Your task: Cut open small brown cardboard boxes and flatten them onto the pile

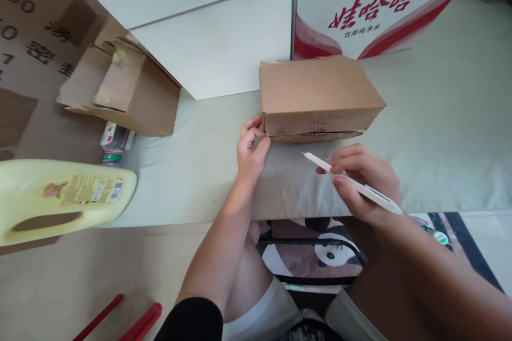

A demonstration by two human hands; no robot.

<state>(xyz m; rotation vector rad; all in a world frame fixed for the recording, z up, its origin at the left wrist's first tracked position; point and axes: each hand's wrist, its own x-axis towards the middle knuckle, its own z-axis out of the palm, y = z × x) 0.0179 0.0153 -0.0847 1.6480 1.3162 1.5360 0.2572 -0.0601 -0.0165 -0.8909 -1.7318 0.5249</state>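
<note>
the left hand [252, 152] is pinching a brown cardboard box [320, 88] by its near left corner; the right hand [366, 176] is gripping what appears to be a white pen [372, 193].

Brown cardboard box [320, 88]: ragged slit along near face, upper centre-right | white pen-shaped tool [363, 189]: slanted, thin tip toward upper left, right of centre

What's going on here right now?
A person has the left hand at the near left corner of a brown cardboard box, fingers and thumb against it. The right hand holds a slim white pen-like tool, its tip pointing toward the box but apart from it. The box rests on pale green cloth, and a ragged line runs low along its near side.
</note>
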